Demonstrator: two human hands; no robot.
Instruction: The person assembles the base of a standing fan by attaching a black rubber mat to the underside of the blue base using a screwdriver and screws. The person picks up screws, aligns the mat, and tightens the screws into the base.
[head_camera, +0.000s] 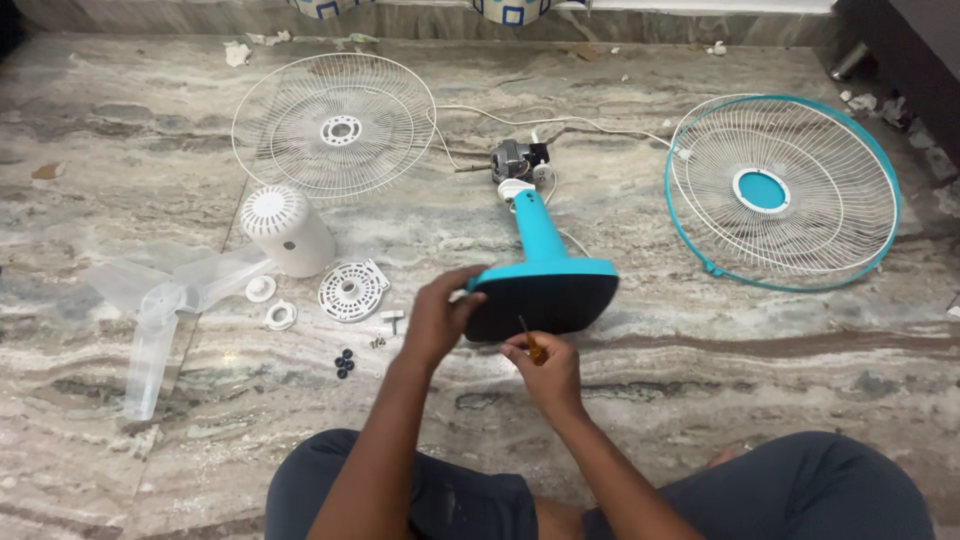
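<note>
The left hand (437, 318) has its fingers clasped on the edge of the teal fan base (545, 300), which lies tipped on the marble floor (700, 400). The right hand (545, 368) pinches a small screwdriver (530, 340) against the base's dark underside. Beyond lie the motor (515, 160), white grille (335, 128), teal-rimmed grille (783, 192) and clear blades (165, 300).
</note>
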